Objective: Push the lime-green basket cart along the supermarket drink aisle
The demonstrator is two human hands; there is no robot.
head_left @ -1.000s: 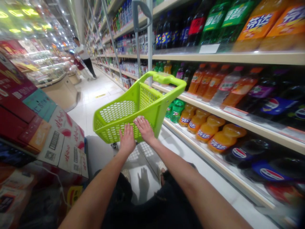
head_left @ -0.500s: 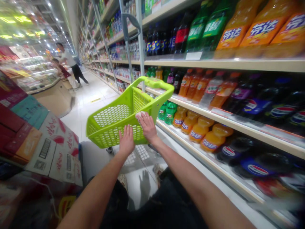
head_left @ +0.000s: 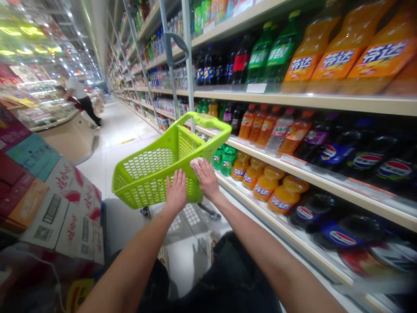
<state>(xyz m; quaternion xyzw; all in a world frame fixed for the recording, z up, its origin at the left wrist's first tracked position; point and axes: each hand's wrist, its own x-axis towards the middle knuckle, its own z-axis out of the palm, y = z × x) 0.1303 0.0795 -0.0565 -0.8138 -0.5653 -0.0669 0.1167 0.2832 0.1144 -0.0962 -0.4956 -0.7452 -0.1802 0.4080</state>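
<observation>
A bright green shopping cart with perforated plastic walls stands in front of me, turned sideways, its handle toward the shelves. Flat against its near side wall lies my left hand, fingers extended and nothing in it. Farther right, close to the handle end, my right hand presses a crumpled pale pinkish-white cloth or tissue onto the same wall. The fingertips partly cover that cloth. I see no goods inside the basket part that shows.
Drink shelves line the right side, with orange soda bottles and dark cola bottles. Stacked cartons stand at left. Beyond them, two people are by a display counter. A tiled aisle runs ahead.
My right hand has slid with the cloth along the cart's side toward the handle end. My left hand stays on the wall, a little farther right. The view has shifted slightly.
</observation>
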